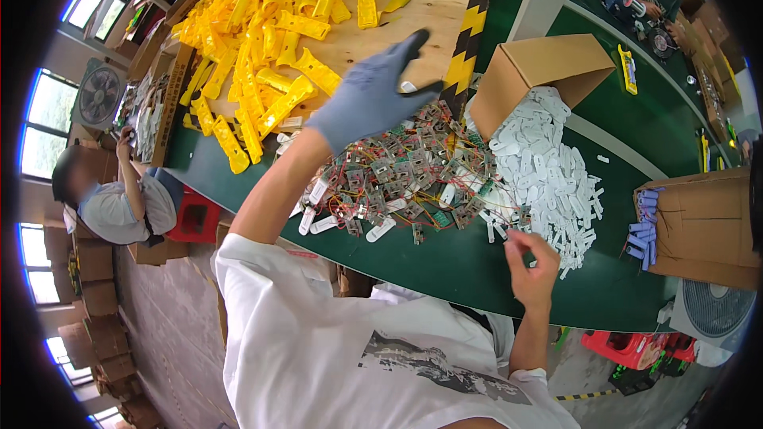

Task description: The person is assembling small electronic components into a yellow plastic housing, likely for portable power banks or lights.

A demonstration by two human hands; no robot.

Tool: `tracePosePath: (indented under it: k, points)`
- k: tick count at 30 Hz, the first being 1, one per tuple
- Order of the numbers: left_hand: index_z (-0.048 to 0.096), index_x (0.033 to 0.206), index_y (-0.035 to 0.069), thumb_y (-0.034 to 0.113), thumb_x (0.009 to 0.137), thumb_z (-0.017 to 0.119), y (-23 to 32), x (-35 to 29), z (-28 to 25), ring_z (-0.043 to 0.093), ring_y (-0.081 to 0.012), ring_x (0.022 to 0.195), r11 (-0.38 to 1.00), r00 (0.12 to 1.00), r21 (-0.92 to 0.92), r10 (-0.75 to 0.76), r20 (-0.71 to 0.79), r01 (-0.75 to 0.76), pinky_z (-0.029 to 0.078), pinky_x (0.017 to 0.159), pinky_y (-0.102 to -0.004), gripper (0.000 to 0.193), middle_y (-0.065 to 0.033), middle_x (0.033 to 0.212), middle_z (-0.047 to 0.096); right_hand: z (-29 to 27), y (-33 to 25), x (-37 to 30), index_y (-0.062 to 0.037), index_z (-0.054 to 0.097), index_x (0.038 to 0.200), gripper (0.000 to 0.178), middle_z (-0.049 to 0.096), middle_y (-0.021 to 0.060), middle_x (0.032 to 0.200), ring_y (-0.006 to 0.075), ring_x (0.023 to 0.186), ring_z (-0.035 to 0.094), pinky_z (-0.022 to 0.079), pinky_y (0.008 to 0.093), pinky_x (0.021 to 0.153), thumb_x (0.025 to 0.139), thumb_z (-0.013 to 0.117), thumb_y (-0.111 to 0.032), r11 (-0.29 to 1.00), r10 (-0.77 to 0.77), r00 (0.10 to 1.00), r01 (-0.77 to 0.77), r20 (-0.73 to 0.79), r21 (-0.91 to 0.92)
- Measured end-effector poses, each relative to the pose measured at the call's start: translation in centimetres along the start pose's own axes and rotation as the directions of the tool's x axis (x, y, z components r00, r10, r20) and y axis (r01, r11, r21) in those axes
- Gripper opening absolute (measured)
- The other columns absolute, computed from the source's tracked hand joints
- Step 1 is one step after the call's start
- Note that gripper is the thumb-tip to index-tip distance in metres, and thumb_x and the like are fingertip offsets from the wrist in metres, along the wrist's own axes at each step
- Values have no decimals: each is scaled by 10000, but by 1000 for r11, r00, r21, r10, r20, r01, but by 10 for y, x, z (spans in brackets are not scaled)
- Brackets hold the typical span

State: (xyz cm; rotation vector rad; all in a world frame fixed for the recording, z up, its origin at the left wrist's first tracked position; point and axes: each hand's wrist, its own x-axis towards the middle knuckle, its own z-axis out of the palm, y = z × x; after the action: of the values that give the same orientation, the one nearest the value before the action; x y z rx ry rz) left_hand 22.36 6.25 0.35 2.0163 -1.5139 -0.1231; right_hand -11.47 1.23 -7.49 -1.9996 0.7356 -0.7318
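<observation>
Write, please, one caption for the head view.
Gloved left hand spread near heaped yellow plastic parts and wired circuit boards; bare right hand beside small white pieces.

Green tabletop (457, 268) leaves passage before the heaped circuit boards (395, 180)

Gloved left hand (367, 102) splayed, right hand (532, 268) curled

I have the circuit boards (393, 184) in one loose heap before me on the green table (461, 274), small squares turned every way, tangled in thin red and yellow wiring. At three o'clock from them, meeting their edge, lie my flat white pieces (548, 183), slim and overlapping. At half past ten I see long yellow casings (258, 48), piled at all angles. White ovals (381, 229) fringe the boards around seven o'clock.
</observation>
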Motion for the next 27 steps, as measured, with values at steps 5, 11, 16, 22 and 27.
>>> tracePosePath:
  k: [5,11,16,22,27]
  points:
    - [497,1234,-27,518,795,658,21,54,41,576,-375,1066,958,982,-251,164,94,-136,446,916,-411,719,-249,1134,597,-36,-15,71,-11,652,1071,288,624,64,840,130,742,572,450,239,656,784,679,-14,978,-184,947,149,-263,-147]
    - [543,1137,-8,408,826,631,25,77,45,615,-334,912,963,907,-194,246,341,-188,480,818,-398,527,-203,1013,631,-57,-55,199,-141,547,1281,614,559,115,1220,336,1138,526,431,407,958,708,679,37,507,-610,789,326,-65,-798]
    - [510,1293,31,295,860,553,24,82,50,593,-317,1056,924,892,-344,291,346,-168,447,932,-375,509,-207,1119,626,-76,-30,253,-92,571,1212,543,593,115,1194,325,1135,542,440,384,958,712,578,119,520,-490,822,542,289,-660]
    - [531,1250,49,246,888,514,-6,80,90,581,-342,1062,968,934,-159,231,271,-193,444,944,-390,413,-197,1125,609,-102,-1,257,-73,583,1183,528,603,149,1167,341,1095,568,453,379,933,728,496,179,643,-501,856,467,128,-607]
    - [483,1241,-36,325,891,517,7,81,98,534,-345,1133,953,850,168,135,509,-251,419,974,-414,504,-200,1232,530,-104,0,251,-77,594,1154,476,618,147,1107,338,1068,570,449,370,917,741,503,140,664,-499,863,435,72,-608]
